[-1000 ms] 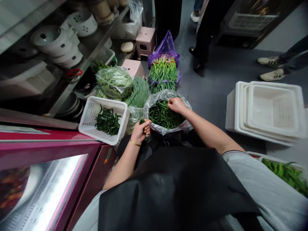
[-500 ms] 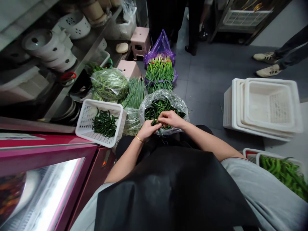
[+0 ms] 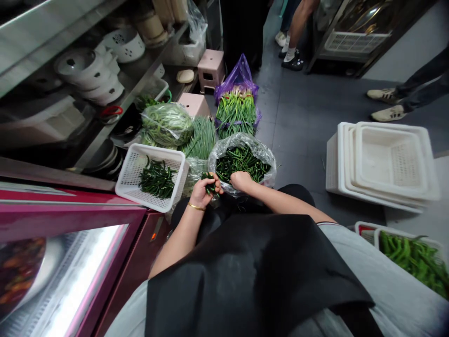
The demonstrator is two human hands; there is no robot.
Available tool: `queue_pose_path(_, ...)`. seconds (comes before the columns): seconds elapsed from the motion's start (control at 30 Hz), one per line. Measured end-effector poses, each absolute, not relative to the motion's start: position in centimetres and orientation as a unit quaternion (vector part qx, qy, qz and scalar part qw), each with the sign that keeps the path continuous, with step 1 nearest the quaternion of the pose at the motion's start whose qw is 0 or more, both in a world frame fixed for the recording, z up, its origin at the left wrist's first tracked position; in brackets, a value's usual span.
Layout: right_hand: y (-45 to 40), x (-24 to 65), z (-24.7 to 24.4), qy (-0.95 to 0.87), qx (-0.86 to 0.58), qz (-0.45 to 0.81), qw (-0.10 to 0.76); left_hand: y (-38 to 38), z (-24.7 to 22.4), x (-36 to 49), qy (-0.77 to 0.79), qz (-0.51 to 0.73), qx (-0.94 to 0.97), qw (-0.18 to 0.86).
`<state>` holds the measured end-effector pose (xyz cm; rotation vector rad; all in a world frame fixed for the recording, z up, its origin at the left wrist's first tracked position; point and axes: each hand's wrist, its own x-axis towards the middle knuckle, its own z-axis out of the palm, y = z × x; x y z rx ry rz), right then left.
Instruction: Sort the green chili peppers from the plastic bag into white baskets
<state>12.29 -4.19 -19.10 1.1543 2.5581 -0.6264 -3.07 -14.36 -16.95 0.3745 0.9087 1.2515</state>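
Note:
Several dark green chili peppers (image 3: pixel 211 188) are gathered in my left hand (image 3: pixel 201 193), its fingers curled round them, between the basket and the bag. My right hand (image 3: pixel 242 181) is closed like a fist at the near rim of a clear plastic bag (image 3: pixel 213 161); whatever it holds is hidden. More green chili peppers (image 3: pixel 242 161) fill that open bag in front of me. To the left, a white plastic basket (image 3: pixel 122 187) has a heap of the same peppers (image 3: pixel 157 180) lying in it.
Beyond the bag lie scallions (image 3: pixel 236 107) in a purple bag (image 3: pixel 242 70) and bagged greens (image 3: pixel 167 122). Pink stools (image 3: pixel 210 70) stand behind. Stacked white baskets (image 3: pixel 338 164) and a basket of larger green peppers (image 3: pixel 410 255) are on the right. Other people's legs (image 3: pixel 298 28) show ahead.
My hands, together over the bag's near side before, have come apart. My left hand moved left with the peppers, while the right lowered slightly and closed. People in the background shifted.

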Motion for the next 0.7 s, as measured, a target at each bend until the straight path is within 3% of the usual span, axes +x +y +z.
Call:
queue_pose_path(0.13, -4.9, 12.4, -19.6, 0.873, 0.437, -0.175, 0.123, -12.4, -18.3, -1.4, 0.504, 0.545, 0.143, 0.655)
queue_pose_path(0.27, -4.4, 14.3, -18.2, 0.91, 0.376, -0.155, 0.077, -9.6, -19.4, 1.2, 0.563, 0.543, 0.174, 0.597)
queue_pose_path(0.5, -1.0, 15.7, -16.5, 0.835, 0.474, -0.267, 0.078, -8.3, -19.5, 2.3, 0.517, 0.678, 0.234, 0.467)
queue_pose_path(0.7, 2.3, 11.4, -17.4, 0.864, 0.476, -0.156, 0.052, -9.3, -19.4, -0.1, 0.544, 0.608, 0.122, 0.566)
